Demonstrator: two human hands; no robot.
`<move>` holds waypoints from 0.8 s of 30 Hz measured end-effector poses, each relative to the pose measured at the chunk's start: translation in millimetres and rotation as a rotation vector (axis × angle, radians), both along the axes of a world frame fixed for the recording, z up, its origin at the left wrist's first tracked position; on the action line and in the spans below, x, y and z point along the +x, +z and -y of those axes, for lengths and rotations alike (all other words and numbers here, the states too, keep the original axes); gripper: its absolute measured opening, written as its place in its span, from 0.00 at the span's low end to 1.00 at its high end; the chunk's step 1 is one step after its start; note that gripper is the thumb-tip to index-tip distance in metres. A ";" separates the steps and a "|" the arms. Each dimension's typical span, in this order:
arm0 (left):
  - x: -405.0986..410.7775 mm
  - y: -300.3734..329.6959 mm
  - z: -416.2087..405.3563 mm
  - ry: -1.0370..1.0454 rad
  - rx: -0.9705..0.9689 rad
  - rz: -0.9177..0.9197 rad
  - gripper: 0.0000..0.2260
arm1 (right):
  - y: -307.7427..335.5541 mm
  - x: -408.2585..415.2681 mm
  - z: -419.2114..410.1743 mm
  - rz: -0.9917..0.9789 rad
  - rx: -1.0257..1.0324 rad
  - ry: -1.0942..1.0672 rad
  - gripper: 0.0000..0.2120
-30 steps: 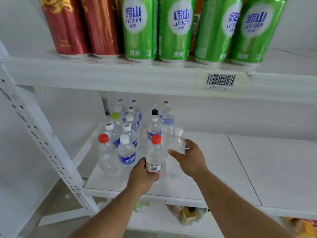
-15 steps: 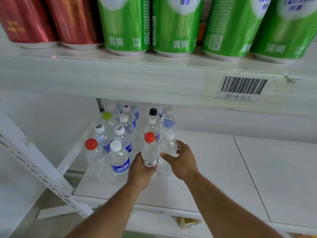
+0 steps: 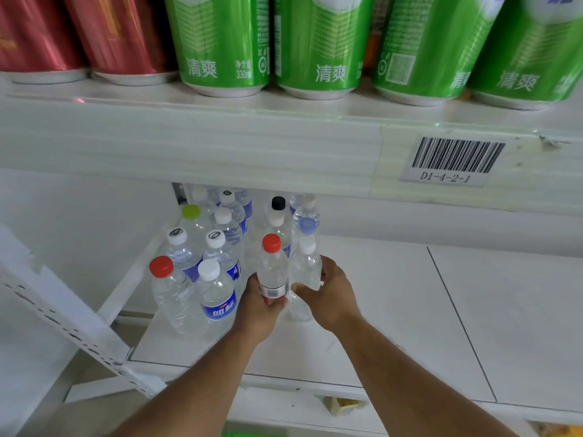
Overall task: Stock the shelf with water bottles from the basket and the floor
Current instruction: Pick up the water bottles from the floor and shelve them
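On the white shelf (image 3: 394,310), my left hand (image 3: 257,305) grips a clear water bottle with a red cap (image 3: 273,268) round its lower part. Beside it on the right, my right hand (image 3: 328,291) holds a clear bottle with a white cap (image 3: 305,266). Both bottles stand upright, side by side, at the right front of a cluster of several water bottles (image 3: 217,247) on the shelf's left end. Whether their bases touch the shelf is hidden by my hands. The basket and the floor are out of view.
The shelf above (image 3: 220,146) hangs low over the bottles and carries red cans (image 3: 79,36) and green cans (image 3: 315,42); a barcode label (image 3: 454,160) is on its front edge. A perforated white upright (image 3: 63,316) slants at the left. The shelf's right part is bare.
Both hands have pushed their bottles deeper onto the shelf, up against the cluster. My head has come closer and lower, so the upper shelf fills more of the view.
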State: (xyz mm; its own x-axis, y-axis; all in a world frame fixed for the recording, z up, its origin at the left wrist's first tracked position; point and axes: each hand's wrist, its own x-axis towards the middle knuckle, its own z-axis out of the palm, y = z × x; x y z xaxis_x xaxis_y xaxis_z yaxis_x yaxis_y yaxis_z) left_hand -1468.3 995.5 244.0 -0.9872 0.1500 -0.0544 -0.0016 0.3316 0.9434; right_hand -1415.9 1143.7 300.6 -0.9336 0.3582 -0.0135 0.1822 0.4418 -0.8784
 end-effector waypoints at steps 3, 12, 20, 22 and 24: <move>0.1 0.1 1.2 -0.017 -0.013 0.009 0.28 | -0.1 -0.3 -0.1 0.020 -0.012 0.003 0.23; 33.9 11.3 10.6 -0.087 -0.171 0.127 0.34 | -4.1 14.9 3.3 0.114 0.041 0.032 0.25; 76.0 44.3 54.6 -0.395 -0.662 -0.129 0.32 | 5.0 85.7 30.5 0.304 0.422 -0.015 0.31; 82.1 56.4 60.5 -0.465 -0.808 -0.235 0.32 | 6.3 111.8 36.5 0.318 0.553 -0.022 0.31; 92.9 65.7 58.9 -0.540 -0.892 -0.317 0.32 | 7.0 139.2 39.3 0.369 0.649 -0.031 0.34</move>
State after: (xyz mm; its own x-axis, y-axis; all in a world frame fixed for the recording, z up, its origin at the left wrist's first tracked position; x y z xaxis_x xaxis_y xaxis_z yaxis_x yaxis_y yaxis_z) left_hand -1375.4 936.6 309.7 -0.7914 0.6007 -0.1137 0.5505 0.7811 0.2946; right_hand -1276.6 1104.4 307.6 -0.8987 0.4267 -0.1013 0.4354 0.8405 -0.3225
